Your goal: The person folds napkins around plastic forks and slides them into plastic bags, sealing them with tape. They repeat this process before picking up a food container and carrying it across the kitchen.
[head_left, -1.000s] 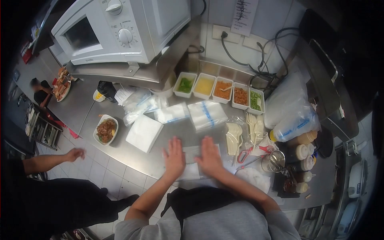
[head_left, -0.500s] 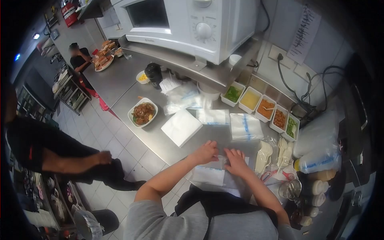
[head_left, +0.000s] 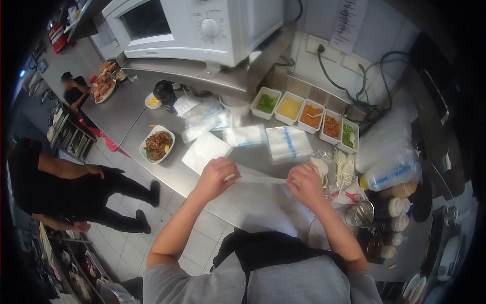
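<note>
Between my hands a translucent plastic bag [head_left: 260, 179] is stretched into a narrow band above the steel counter. My left hand [head_left: 217, 178] pinches one end of it, beside a stack of white napkins [head_left: 205, 152]. The other end is gripped by my right hand [head_left: 307, 183], close to the wrapped plastic cutlery [head_left: 345, 169]. Beyond them lie a flat stack of clear bags with blue print [head_left: 288, 143] and a smaller stack of bags [head_left: 245, 135]. A white bowl of meat in brown sauce [head_left: 158, 144] sits to the left.
White tubs of toppings [head_left: 288, 108] line the wall under the microwave [head_left: 187, 30]. A black cup [head_left: 164, 95] stands further back. Sauce bottles [head_left: 397, 205] and a metal container [head_left: 362, 213] are at right. A co-worker [head_left: 55, 182] stands left, another further back.
My hands have risen from the counter and moved apart, now pulling the plastic bag between them. The printed bags that lay under them are out of sight there. The co-worker at left has shifted.
</note>
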Demonstrator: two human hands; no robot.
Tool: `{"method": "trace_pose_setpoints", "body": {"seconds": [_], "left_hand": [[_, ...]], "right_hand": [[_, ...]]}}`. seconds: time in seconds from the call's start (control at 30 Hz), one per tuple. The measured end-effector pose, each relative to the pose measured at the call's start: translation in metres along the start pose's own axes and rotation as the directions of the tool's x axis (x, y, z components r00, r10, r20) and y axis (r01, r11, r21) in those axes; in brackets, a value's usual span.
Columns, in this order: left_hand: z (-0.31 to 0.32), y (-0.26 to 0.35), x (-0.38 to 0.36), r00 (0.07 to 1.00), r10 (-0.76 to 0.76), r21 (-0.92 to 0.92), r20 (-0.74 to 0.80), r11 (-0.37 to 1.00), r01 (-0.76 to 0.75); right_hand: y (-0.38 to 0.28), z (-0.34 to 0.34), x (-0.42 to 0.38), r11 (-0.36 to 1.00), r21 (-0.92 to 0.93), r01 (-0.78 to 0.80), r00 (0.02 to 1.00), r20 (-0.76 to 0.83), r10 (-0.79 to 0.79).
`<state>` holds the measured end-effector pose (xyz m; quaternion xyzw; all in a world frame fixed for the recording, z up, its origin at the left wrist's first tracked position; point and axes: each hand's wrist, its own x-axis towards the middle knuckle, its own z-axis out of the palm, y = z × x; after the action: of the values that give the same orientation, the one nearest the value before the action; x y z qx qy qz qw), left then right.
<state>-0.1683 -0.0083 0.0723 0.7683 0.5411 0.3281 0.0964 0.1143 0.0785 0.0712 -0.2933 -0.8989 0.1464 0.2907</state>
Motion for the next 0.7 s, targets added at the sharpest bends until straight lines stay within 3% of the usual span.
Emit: {"method": "trace_pose_setpoints", "body": {"seconds": [0.03, 0.17, 0.27, 0.33, 0.37, 0.4, 0.43, 0.47, 0.5, 0.53, 0.57, 0.6, 0.67, 0.7], "left_hand": [[0.004, 0.001, -0.011, 0.992, 0.109, 0.061, -0.065, 0.993, -0.105], [0.049, -0.013, -0.068, 0.987, 0.141, 0.032, -0.077, 0.99, -0.139], [0.074, -0.019, -0.104, 0.992, 0.115, -0.095, -0.053, 0.988, -0.12], [0.079, -0.015, -0.115, 1.0, 0.001, -0.141, 0.02, 0.99, 0.002], [0.081, -0.014, -0.115, 1.0, 0.003, -0.145, 0.023, 0.989, 0.0], [0.082, -0.012, -0.113, 0.994, -0.107, -0.2, -0.022, 0.975, 0.1], [0.084, -0.009, -0.112, 0.974, -0.218, -0.259, -0.061, 0.946, 0.195], [0.087, -0.011, -0.111, 0.975, -0.216, -0.261, -0.057, 0.946, 0.194], [0.09, -0.014, -0.111, 0.933, -0.348, -0.278, -0.091, 0.908, 0.312], [0.092, -0.016, -0.109, 0.872, -0.474, -0.297, -0.122, 0.856, 0.423], [0.094, -0.018, -0.105, 0.875, -0.47, -0.295, -0.117, 0.858, 0.421], [0.096, -0.018, -0.097, 0.832, -0.533, -0.311, -0.151, 0.825, 0.472], [0.101, -0.017, -0.082, 0.787, -0.59, -0.329, -0.181, 0.79, 0.517], [0.102, -0.015, -0.075, 0.756, -0.607, -0.248, -0.245, 0.793, 0.556]], "right_hand": [[0.0, 0.006, -0.011, 1.0, -0.021, 0.017, 1.0, 0.002, -0.017], [-0.006, 0.031, -0.057, 0.991, -0.046, 0.125, 0.992, 0.031, -0.124], [0.0, 0.053, -0.093, 0.99, -0.05, 0.134, 0.989, 0.074, -0.13], [0.013, 0.063, -0.106, 0.994, -0.002, 0.11, 0.991, 0.076, -0.11], [0.018, 0.066, -0.11, 0.994, 0.047, 0.096, 0.992, 0.077, -0.099], [0.021, 0.067, -0.109, 0.995, 0.045, 0.091, 0.993, 0.077, -0.094], [0.025, 0.068, -0.107, 0.994, 0.107, -0.027, 0.997, 0.071, 0.02], [0.03, 0.068, -0.104, 0.975, 0.168, -0.144, 0.988, 0.072, 0.134], [0.029, 0.066, -0.097, 0.975, 0.167, -0.148, 0.988, 0.069, 0.138], [0.024, 0.065, -0.087, 0.916, 0.245, -0.317, 0.948, 0.078, 0.308], [0.021, 0.066, -0.078, 0.822, 0.319, -0.472, 0.879, 0.101, 0.466], [0.027, 0.075, -0.074, 0.819, 0.321, -0.476, 0.877, 0.097, 0.471], [0.044, 0.099, -0.067, 0.858, 0.088, -0.507, 0.857, -0.054, 0.512], [0.041, 0.099, -0.06, 0.855, 0.088, -0.511, 0.855, -0.057, 0.516]]}}
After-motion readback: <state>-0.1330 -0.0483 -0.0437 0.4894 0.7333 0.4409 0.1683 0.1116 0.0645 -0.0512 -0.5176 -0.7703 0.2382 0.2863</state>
